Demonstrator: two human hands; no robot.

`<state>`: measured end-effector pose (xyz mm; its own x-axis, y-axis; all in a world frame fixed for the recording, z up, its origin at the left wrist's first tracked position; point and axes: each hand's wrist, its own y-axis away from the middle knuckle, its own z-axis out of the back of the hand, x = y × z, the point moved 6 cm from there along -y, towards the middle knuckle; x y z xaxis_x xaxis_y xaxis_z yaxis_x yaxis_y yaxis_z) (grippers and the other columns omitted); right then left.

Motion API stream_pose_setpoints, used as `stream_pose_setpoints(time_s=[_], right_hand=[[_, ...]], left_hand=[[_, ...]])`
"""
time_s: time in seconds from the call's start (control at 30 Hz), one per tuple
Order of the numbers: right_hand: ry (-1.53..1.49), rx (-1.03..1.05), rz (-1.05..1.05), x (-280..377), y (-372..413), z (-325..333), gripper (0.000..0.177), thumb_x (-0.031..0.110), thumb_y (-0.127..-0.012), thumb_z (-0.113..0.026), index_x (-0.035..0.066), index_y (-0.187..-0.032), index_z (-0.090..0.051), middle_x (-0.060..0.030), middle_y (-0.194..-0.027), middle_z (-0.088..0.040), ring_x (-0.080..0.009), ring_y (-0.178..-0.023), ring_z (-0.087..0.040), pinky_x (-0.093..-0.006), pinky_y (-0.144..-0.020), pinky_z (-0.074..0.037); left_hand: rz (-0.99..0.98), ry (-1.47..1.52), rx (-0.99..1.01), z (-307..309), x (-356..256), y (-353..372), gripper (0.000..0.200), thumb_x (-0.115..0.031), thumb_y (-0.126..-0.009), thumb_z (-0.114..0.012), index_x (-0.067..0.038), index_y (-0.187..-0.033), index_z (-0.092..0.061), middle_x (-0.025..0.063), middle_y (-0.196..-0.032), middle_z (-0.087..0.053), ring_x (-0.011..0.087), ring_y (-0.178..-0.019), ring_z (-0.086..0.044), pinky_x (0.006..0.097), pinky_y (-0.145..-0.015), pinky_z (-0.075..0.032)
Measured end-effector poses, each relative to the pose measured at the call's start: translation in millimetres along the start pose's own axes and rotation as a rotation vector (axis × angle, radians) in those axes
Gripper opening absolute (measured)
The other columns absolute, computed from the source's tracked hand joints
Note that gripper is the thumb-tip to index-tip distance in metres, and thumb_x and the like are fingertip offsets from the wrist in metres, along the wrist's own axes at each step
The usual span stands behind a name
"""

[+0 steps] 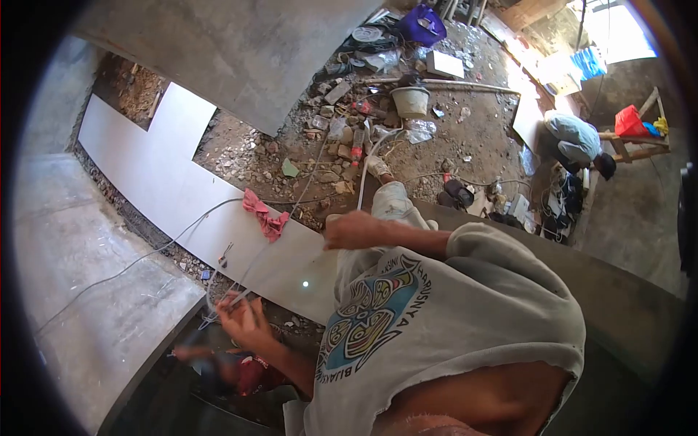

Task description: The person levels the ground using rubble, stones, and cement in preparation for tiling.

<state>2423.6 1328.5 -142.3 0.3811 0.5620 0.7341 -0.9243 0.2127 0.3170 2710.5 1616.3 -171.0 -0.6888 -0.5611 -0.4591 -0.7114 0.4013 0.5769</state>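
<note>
My left hand (246, 320), at lower left, has its fingers curled round a pale thin hose (212, 291). Loops of the hose hang beside the fingers, over the edge of a white board (254, 240). My right hand (355, 231) is held in front of my waist, its fingers curled in. Another pale length (361, 185) runs from just behind it, past my leg, toward the rubble; whether the two lengths join is hidden. A crumpled pink cloth (266, 216) lies on the board between my hands.
A dark cable (145, 251) crosses the board. Rubble and bottles cover the ground around a bucket (411, 102) and a purple tub (422, 25). One person (578, 138) bends over at right; another person (251, 374) is below my left arm. Concrete slabs (233, 51) border the board.
</note>
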Motion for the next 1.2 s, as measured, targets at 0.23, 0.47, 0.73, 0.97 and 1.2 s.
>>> stream_pose_setpoints(time_s=[0.23,0.47,0.73,0.97,1.2], right_hand=[[-0.286,0.238,0.645,189.8,-12.4,-3.2,0.035,0.031,-0.079,-0.062,0.006,-0.103,-0.061,-0.0145,-0.089,-0.064,-0.029,-0.092,-0.063,-0.0431,-0.079,-0.048],[-0.391,-0.525,0.971,331.9,-34.8,66.4,0.036,0.036,-0.074,-0.067,0.001,-0.077,-0.064,-0.0165,-0.073,-0.063,-0.0324,-0.067,-0.064,-0.0435,-0.061,-0.051],[-0.033,0.262,0.456,96.9,-149.6,-41.9,0.056,0.054,-0.083,-0.056,0.0,-0.072,-0.067,-0.0192,-0.072,-0.062,-0.0366,-0.071,-0.062,-0.0477,-0.064,-0.048],[0.25,0.248,-0.263,-172.0,-0.5,-69.1,0.042,0.04,-0.07,-0.069,0.007,-0.096,-0.069,-0.0132,-0.094,-0.068,-0.032,-0.095,-0.064,-0.0459,-0.076,-0.05],[0.123,0.06,-0.731,-217.8,61.0,-60.2,0.057,0.051,-0.069,-0.066,0.001,-0.096,-0.069,-0.0181,-0.101,-0.067,-0.0328,-0.098,-0.063,-0.0456,-0.083,-0.049]], left_hand=[[0.285,0.194,0.239,-50.5,83.5,46.4,0.058,-0.038,-0.092,-0.054,0.003,-0.132,-0.041,0.0111,-0.107,-0.061,0.0214,-0.103,-0.056,0.0504,-0.105,-0.035],[-0.247,-0.426,0.308,-102.0,103.2,108.5,0.049,-0.043,-0.096,-0.042,-0.009,-0.133,-0.043,0.008,-0.113,-0.058,0.0196,-0.09,-0.058,0.0429,-0.091,-0.045],[-0.728,-0.339,-0.321,-17.4,-80.4,203.8,0.042,-0.026,-0.097,-0.049,0.004,-0.125,-0.042,0.0001,-0.069,-0.048,0.0057,-0.059,-0.048,0.0214,-0.062,-0.048],[-0.964,-0.365,-0.387,16.4,-202.1,229.1,0.041,-0.011,-0.089,-0.05,0.0,-0.128,-0.043,0.0017,-0.074,-0.049,0.0042,-0.061,-0.049,0.0216,-0.061,-0.049],[-0.633,-0.522,-0.287,-27.7,-88.3,84.4,0.043,-0.014,-0.089,-0.051,-0.001,-0.129,-0.042,0.0026,-0.078,-0.05,0.0056,-0.063,-0.05,0.0231,-0.062,-0.049]])
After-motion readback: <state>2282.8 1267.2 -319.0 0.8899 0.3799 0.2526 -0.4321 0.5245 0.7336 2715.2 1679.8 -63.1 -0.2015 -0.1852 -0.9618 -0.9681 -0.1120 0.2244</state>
